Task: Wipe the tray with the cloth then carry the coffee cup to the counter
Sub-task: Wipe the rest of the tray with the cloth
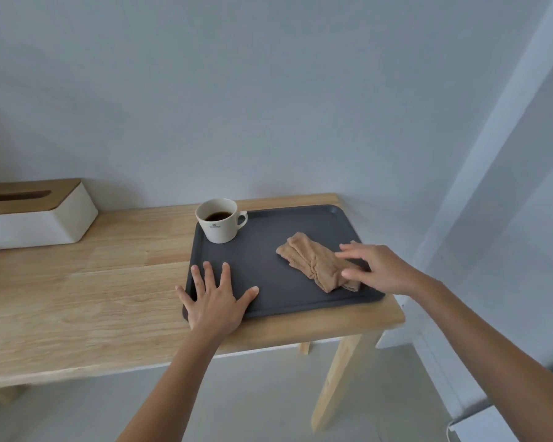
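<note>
A dark grey tray (262, 260) lies on the right end of a wooden table. In its far left corner stands a white coffee cup (220, 223) with dark coffee inside, handle pointing right. A folded tan cloth (313, 262) lies on the tray's right half. My left hand (216, 298) rests flat on the tray's near left corner, fingers spread. My right hand (375, 268) hovers over the cloth's right end with its fingers apart, and covers that end; I cannot tell whether it touches the cloth.
The wooden table (93, 288) runs leftward from the tray. A white tissue box with a wooden lid (35, 215) stands at the back left. The table's right edge is just past the tray, with grey wall behind and floor below.
</note>
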`<state>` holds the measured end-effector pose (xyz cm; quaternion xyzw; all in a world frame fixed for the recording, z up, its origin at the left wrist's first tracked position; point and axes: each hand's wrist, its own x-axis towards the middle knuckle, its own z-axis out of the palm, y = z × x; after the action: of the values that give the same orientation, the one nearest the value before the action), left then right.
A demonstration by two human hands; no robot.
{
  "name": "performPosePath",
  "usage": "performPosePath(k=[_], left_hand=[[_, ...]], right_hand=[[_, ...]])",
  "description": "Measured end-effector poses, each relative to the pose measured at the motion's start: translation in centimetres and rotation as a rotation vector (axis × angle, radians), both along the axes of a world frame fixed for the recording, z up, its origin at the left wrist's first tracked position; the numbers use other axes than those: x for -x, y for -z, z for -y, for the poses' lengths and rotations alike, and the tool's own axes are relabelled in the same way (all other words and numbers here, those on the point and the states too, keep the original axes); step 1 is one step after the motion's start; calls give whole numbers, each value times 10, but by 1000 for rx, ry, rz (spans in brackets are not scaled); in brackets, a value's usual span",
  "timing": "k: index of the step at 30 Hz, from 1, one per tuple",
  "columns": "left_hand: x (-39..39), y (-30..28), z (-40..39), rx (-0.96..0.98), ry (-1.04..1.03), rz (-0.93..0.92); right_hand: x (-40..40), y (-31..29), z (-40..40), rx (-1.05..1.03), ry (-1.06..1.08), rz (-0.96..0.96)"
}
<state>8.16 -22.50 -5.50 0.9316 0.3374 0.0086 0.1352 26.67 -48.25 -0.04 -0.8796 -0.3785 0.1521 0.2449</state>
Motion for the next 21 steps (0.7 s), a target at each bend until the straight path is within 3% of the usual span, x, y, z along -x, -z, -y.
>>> performPosePath(k=[2, 5, 10, 14, 19, 21], left_hand=[[-7, -3, 6, -12, 55, 124], [-28, -11, 20, 3, 224, 254], [-61, -21, 39, 208, 551, 255], [-85, -35, 44, 298, 615, 273], [-98, -74, 34, 491, 565, 485], [-93, -93, 26, 588, 632, 437]], right_hand=[[6, 9, 9, 53, -24, 2], [16, 26, 3, -93, -9, 116], [20, 19, -12, -276, -53, 312], [14, -18, -18, -406, 77, 172], [5, -57, -25, -550, 88, 15], [4, -66, -28, -612, 102, -59]])
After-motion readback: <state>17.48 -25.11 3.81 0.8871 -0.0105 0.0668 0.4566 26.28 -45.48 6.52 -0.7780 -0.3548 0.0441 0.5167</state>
